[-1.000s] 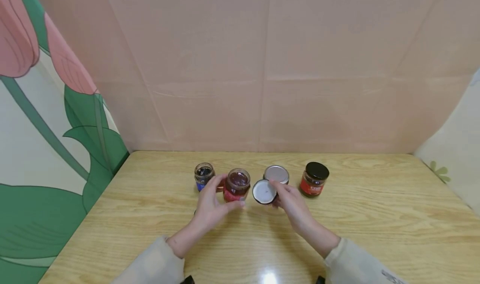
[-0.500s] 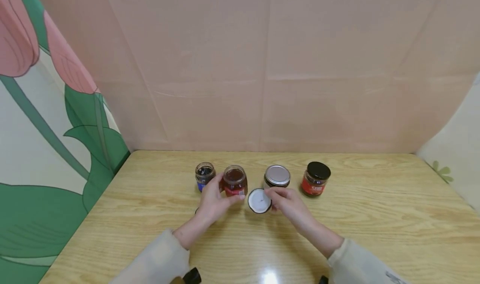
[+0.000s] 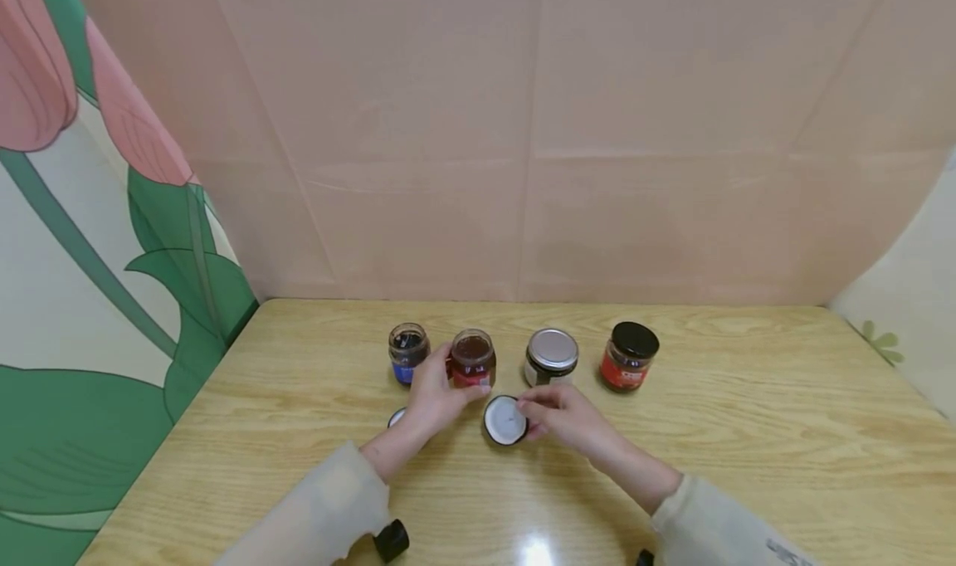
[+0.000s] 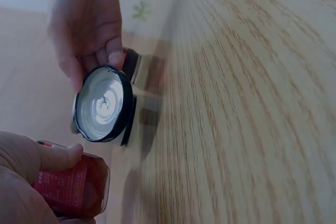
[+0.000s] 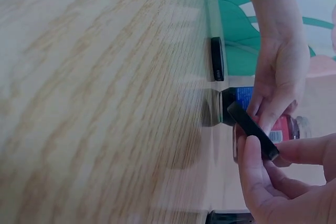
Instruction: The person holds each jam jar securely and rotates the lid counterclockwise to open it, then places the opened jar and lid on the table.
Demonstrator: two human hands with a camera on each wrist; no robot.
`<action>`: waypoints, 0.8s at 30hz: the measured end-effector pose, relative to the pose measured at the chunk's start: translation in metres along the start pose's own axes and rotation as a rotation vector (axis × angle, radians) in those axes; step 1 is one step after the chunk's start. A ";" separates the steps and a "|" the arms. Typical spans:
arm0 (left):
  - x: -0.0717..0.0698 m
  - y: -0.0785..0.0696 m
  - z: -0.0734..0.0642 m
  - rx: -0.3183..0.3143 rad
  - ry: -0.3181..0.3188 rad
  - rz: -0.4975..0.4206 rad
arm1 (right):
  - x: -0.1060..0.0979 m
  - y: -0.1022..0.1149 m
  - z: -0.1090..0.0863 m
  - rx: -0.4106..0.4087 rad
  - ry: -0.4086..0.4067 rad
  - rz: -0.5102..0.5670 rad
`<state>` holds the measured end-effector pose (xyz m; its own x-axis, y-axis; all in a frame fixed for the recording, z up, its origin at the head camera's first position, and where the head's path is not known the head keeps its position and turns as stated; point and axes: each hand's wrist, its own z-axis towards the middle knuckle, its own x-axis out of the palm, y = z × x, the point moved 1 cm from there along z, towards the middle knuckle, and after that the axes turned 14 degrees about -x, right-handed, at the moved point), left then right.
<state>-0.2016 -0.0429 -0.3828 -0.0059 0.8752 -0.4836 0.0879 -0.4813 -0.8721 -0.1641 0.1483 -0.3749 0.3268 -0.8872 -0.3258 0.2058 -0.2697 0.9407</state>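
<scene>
My left hand (image 3: 431, 398) grips an uncapped glass jar (image 3: 472, 365) of dark red jam with a red label, thumb across its near side. In the left wrist view the thumb lies along the red label (image 4: 63, 187). Between thumb and fingers, my right hand (image 3: 571, 421) pinches a black-rimmed jar lid (image 3: 505, 421) by its right edge. The lid's white inside faces up toward me, just in front of the jam jar and apart from it. From the right wrist view, the lid (image 5: 253, 129) appears edge-on and tilted.
An uncapped blue-labelled jar (image 3: 407, 354) stands left of the held jar. To the right are a silver-lidded jar (image 3: 552, 354) and a black-lidded jar (image 3: 629, 358) with a red label. A second lid (image 3: 397, 417) lies on the wooden table (image 3: 747, 433), partly behind my left wrist.
My right hand has lowered the lid toward me and slightly left, away from the silver-lidded jar. The jam jar, still in my left hand, has moved slightly back, then a little right.
</scene>
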 end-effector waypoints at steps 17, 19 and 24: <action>0.009 0.003 0.013 0.001 -0.035 0.040 | 0.013 -0.005 0.005 0.002 0.042 0.076; 0.010 0.004 0.014 0.001 -0.041 0.047 | 0.015 -0.005 0.007 0.003 0.046 0.083; 0.012 0.008 0.015 0.005 -0.054 0.055 | 0.019 -0.006 0.010 0.022 0.054 0.114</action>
<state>-0.2157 -0.0366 -0.3966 -0.0548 0.8435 -0.5344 0.0847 -0.5294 -0.8442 -0.1681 0.1295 -0.3858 0.3964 -0.8911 -0.2209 0.1446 -0.1770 0.9735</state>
